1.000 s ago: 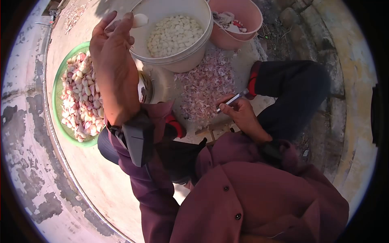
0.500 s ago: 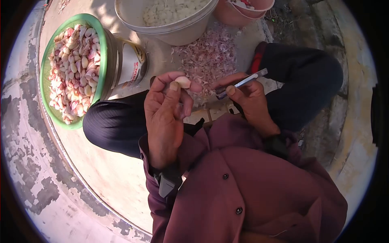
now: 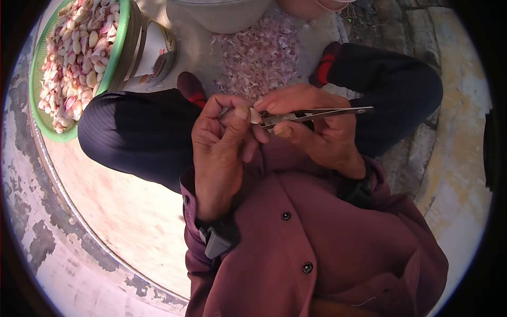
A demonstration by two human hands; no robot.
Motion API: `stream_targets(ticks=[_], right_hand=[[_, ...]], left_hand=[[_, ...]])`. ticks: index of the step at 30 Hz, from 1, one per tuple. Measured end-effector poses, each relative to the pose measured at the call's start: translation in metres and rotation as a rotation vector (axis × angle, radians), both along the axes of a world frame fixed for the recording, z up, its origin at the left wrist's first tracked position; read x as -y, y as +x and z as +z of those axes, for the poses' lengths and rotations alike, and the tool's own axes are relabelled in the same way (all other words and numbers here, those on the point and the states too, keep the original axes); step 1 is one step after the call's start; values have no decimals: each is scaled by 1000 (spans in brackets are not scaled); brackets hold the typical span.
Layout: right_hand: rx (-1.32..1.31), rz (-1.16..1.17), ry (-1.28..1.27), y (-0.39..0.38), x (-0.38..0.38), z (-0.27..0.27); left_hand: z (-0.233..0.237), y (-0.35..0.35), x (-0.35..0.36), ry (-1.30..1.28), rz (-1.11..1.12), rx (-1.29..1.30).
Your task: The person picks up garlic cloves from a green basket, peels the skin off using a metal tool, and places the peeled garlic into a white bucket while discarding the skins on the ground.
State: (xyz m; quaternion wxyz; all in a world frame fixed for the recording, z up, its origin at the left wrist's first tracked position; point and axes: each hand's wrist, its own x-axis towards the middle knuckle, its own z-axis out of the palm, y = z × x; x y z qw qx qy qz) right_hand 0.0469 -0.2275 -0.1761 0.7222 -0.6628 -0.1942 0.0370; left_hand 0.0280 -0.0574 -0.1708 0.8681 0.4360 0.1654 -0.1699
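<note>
A pale garlic clove (image 3: 255, 115) is pinched between the thumb and fingers of my left hand (image 3: 217, 140). My right hand (image 3: 330, 132) is closed around a pair of flat metal tweezers (image 3: 343, 111), thumb below and index finger above. The tweezers' joined end points right, and their tips are right beside the clove. Whether the tips grip any skin is too small to make out. Both hands meet in front of my lap, over a heap of loose garlic skins (image 3: 259, 53) on the ground.
At the upper left, a green-rimmed basket (image 3: 122, 42) full of unpeeled-looking garlic cloves (image 3: 79, 63) rests by a printed bucket (image 3: 158, 55). A large whitish tub (image 3: 227, 16) and a pink bucket (image 3: 306, 8) stand at the top. My bent legs flank the skins.
My right hand has moved left and turned, bringing the tweezers up to the clove. The left hand keeps its pinch, slightly farther right. The view has tilted down, so tub and basket sit higher.
</note>
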Motion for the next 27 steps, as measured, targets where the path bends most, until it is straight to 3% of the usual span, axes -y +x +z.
stream_targets(ticks=[9,11,14,15,18,20,25,27], right_hand=[[-138,4,-142,-9,7,6],[-320,-29,104,-11,5,5],[-551,-46,228,-9,9,5],[-550,-46,229,-9,8,3],[-541,-107,323,-14,2,-7],[-415,-144,284,-16,-3,-8],[-379,-117,260,-14,-3,-8],[-368,-95,268,-12,0,-12]], left_hand=[[-4,-8,-2,52,-90,57],[-8,-11,-1,42,-112,94],[-3,-15,13,143,-62,107],[-2,-16,18,251,14,82],[-7,-15,17,206,83,50],[-6,-15,19,224,78,87],[-6,-14,17,306,72,107],[-4,-13,12,198,54,16]])
